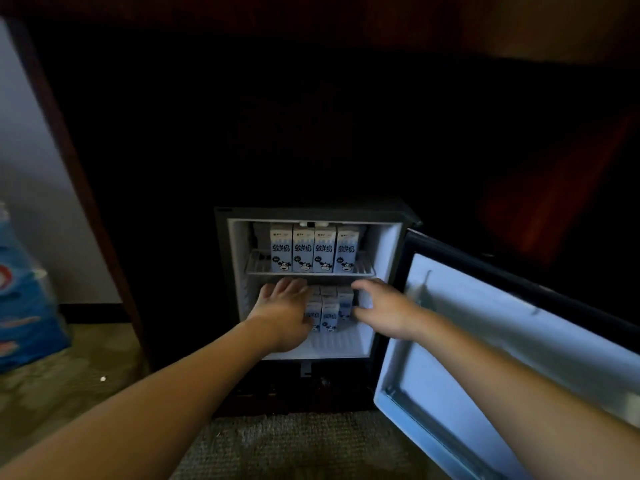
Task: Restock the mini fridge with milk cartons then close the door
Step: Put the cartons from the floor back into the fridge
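Your left hand, fingers straight, against lower cartons | your right hand spread open beside them | door open

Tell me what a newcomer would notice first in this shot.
The lit mini fridge glows at the centre of the dark room, its door standing open to the right. Four milk cartons stand in a row on the upper shelf. Below, the left hand and right hand flank a second cluster of cartons on the fridge floor.
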